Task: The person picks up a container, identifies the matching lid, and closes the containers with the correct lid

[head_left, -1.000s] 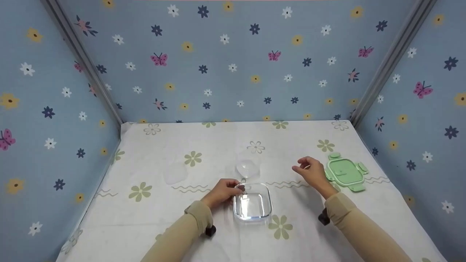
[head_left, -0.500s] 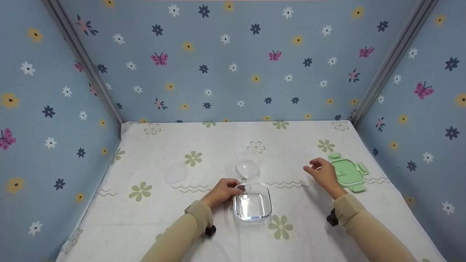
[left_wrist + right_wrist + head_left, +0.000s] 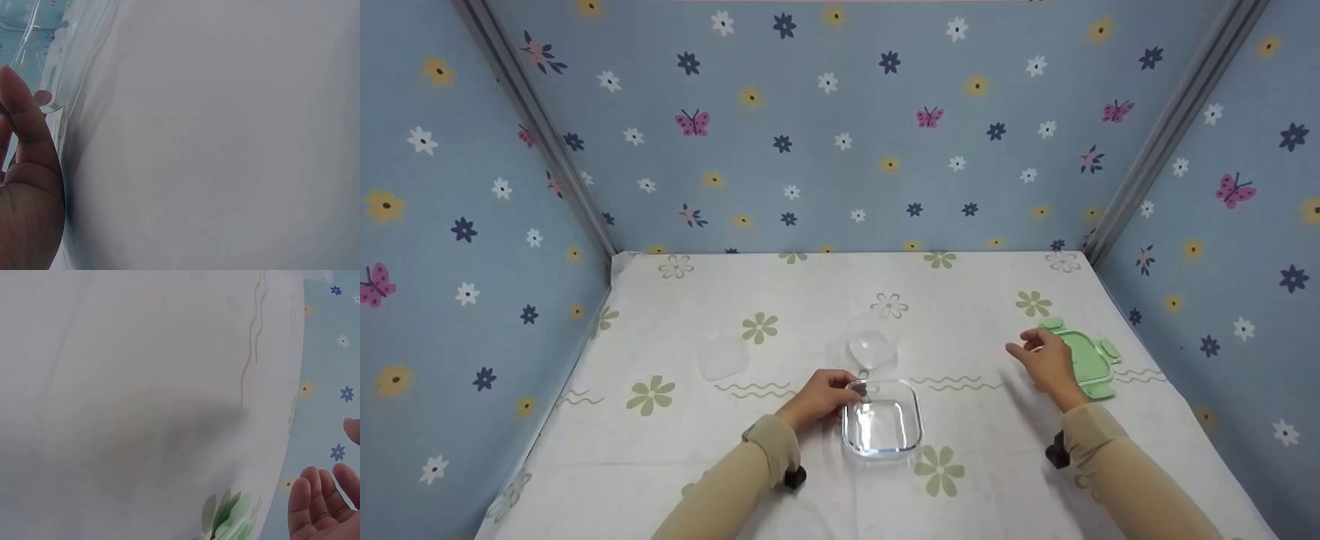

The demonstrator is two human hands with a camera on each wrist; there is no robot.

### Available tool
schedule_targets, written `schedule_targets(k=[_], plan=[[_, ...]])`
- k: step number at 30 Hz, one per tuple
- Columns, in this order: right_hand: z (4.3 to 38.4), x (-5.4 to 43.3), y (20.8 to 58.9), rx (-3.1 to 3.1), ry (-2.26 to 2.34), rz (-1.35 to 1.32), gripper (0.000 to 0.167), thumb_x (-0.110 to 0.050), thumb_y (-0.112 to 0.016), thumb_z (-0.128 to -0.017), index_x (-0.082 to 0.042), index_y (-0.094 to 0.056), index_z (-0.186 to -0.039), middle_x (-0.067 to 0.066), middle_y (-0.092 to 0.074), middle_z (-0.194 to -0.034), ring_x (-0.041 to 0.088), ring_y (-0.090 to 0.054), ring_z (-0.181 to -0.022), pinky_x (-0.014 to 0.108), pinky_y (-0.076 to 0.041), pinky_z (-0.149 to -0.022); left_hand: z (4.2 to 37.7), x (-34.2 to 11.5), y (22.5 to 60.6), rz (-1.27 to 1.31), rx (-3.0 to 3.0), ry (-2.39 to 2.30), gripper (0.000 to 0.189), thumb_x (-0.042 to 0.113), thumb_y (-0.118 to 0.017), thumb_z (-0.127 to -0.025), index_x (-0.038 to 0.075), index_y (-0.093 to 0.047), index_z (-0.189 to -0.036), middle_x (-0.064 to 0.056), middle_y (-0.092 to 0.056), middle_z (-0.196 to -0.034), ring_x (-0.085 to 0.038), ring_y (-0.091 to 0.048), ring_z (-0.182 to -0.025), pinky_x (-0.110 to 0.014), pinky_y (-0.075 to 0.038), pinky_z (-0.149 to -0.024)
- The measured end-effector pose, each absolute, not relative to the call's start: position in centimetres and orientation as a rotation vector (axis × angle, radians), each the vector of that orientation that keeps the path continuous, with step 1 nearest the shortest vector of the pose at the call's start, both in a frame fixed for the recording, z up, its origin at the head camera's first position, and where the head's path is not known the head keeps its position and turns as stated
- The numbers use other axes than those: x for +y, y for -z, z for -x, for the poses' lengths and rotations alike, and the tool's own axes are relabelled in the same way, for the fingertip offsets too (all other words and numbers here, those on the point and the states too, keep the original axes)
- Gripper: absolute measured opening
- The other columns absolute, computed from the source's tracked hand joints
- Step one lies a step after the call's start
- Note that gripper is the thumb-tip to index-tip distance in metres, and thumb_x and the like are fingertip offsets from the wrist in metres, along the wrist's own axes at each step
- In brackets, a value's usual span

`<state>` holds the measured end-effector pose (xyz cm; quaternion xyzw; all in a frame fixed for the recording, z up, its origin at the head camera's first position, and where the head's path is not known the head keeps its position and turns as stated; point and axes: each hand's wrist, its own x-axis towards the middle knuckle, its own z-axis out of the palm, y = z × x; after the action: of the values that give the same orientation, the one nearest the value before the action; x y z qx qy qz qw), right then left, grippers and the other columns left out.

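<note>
A clear square glass container (image 3: 883,448) stands on the table in front of the person. The left hand (image 3: 821,397) grips its back left corner, thumb at the rim; in the left wrist view, the thumb (image 3: 19,101) lies by the transparent wall. Over the left part of a green snap-on lid (image 3: 1087,358) hovers the right hand (image 3: 1050,366), partly covering it. Its fingers (image 3: 332,495) are loosely bent and nothing is between them. The lid lies flat with its side flaps spread out.
Behind the glass container sits a small clear rounded piece (image 3: 872,349). A faint translucent squarish piece (image 3: 724,358) lies further left. A white flowered cloth (image 3: 660,457) covers the table, and patterned walls (image 3: 840,172) enclose its back and sides.
The right hand has moved to the right, from beside the green lid to over its left part. The left hand stays at the glass container, which has not moved.
</note>
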<state>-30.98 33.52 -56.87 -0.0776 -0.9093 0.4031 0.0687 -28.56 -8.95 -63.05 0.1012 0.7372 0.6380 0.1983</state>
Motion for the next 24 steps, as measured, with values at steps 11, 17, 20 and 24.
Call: schedule_targets(k=[11, 17, 20, 24], plan=[[30.9, 35.1, 57.0, -2.698, -1.211, 0.323, 0.047, -0.023, -0.077, -0.100, 0.008, -0.064, -0.133, 0.022, -0.066, -0.117, 0.026, -0.062, -0.099, 0.019, -0.048, -0.075, 28.6, -8.9, 63.3, -0.295, 2.051, -1.803, 0.024, -0.002, -0.069, -0.089, -0.008, -0.074, -0.112, 0.006, -0.074, -0.090, -0.008, -0.054, -0.060, -0.022, -0.047, -0.052], [30.7, 36.0, 57.2, -2.694, -1.205, 0.322, 0.049, -0.024, -0.076, -0.102, 0.009, -0.063, -0.136, 0.026, -0.064, -0.124, 0.034, -0.060, -0.111, 0.034, -0.049, -0.089, 28.5, -8.9, 63.3, -0.299, 2.055, -1.809, 0.025, 0.000, -0.072, -0.088, -0.009, -0.074, -0.112, 0.007, -0.072, -0.085, -0.007, -0.053, -0.058, -0.021, -0.047, -0.052], [30.6, 36.4, 57.2, -2.699, -1.179, 0.321, 0.051, -0.025, -0.076, -0.101, 0.008, -0.062, -0.137, 0.028, -0.064, -0.126, 0.037, -0.061, -0.113, 0.039, -0.050, -0.091, 28.5, -8.9, 63.2, -0.313, 2.052, -1.815, 0.025, 0.000, -0.073, -0.089, -0.010, -0.073, -0.112, 0.007, -0.071, -0.084, -0.007, -0.053, -0.058, -0.021, -0.047, -0.053], [30.5, 36.9, 57.3, -2.680, -1.144, 0.316, 0.049, -0.023, -0.077, -0.101, 0.009, -0.064, -0.136, 0.031, -0.064, -0.126, 0.041, -0.064, -0.113, 0.043, -0.052, -0.090, 28.5, -9.0, 63.2, -0.325, 2.034, -1.830, 0.025, 0.000, -0.073, -0.090, -0.012, -0.072, -0.113, 0.007, -0.072, -0.085, -0.007, -0.053, -0.059, -0.021, -0.046, -0.054]])
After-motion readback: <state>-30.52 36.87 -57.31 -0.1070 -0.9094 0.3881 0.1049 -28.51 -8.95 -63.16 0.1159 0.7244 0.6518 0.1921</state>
